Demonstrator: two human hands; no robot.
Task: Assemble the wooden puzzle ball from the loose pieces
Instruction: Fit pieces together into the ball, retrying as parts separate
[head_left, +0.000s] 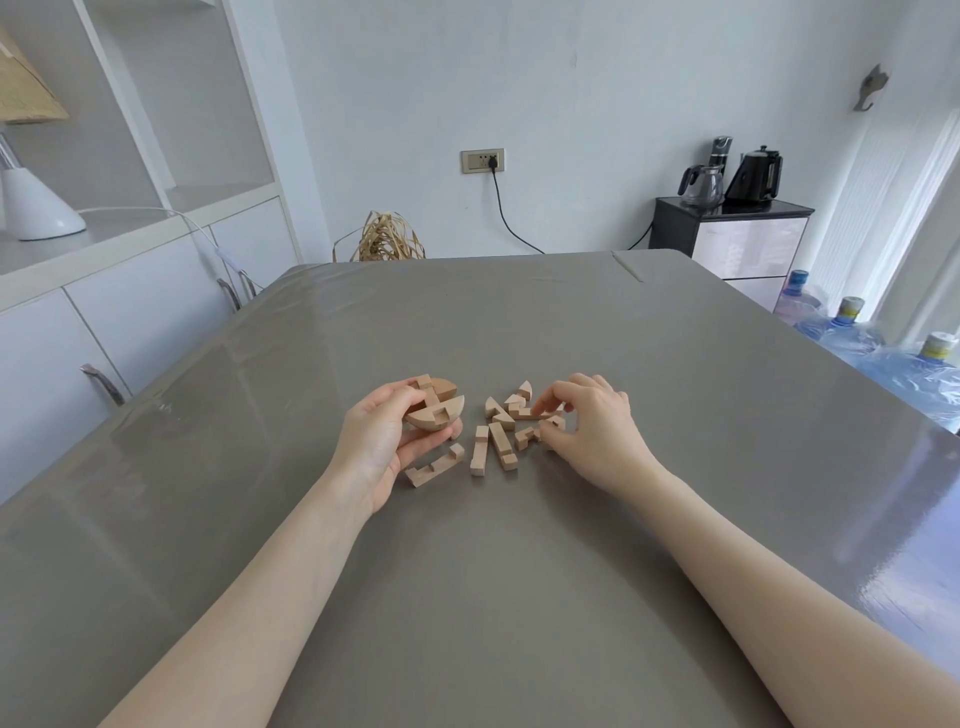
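My left hand (387, 434) grips a partly built wooden puzzle ball (435, 406), two rounded halves crossed on a notched bar, held just above the grey table (467, 571). Several loose pale wooden pieces (498, 441) lie right of it: straight notched bars, a U-shaped bar (434, 467) near my left palm, and small curved wedges (524, 391). My right hand (592, 421) rests over the right side of the pile, its thumb and forefinger pinching a long notched bar (530, 414) that still lies on the table. Pieces under that hand are hidden.
White cabinets and shelves with a lamp (36, 202) stand along the left. Chair backs (104, 384) poke up at the table's left edge. Water bottles (852, 332) and a dark cabinet with kettles (732, 228) sit at the right.
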